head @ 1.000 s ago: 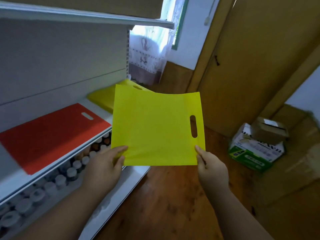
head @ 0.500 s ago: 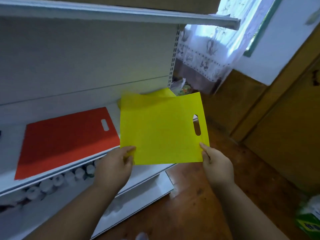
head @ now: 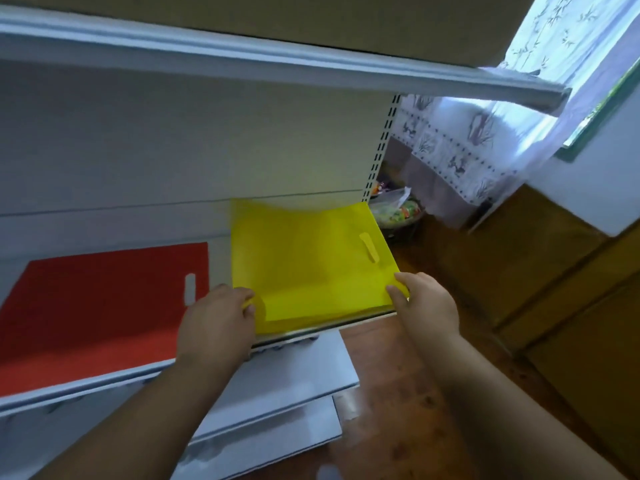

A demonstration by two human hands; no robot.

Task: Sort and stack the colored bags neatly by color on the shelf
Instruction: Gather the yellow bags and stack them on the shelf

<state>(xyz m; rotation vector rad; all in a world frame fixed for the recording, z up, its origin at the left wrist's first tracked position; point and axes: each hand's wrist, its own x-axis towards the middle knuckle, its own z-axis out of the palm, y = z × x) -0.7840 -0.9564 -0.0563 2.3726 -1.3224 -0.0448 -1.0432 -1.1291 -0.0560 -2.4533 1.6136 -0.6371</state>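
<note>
White metal shelving fills the view, its middle shelf [head: 104, 379] carrying the bags above a wooden floor [head: 398, 393]. Lying flat on the left is a red bag [head: 97, 306]. Just beside it, at the shelf's right end, the yellow bag [head: 304, 265] sits on a yellow stack. Left hand [head: 218, 323] pinches its near left corner; right hand [head: 426, 303] pinches the near right corner, each grip closed on the fabric.
</note>
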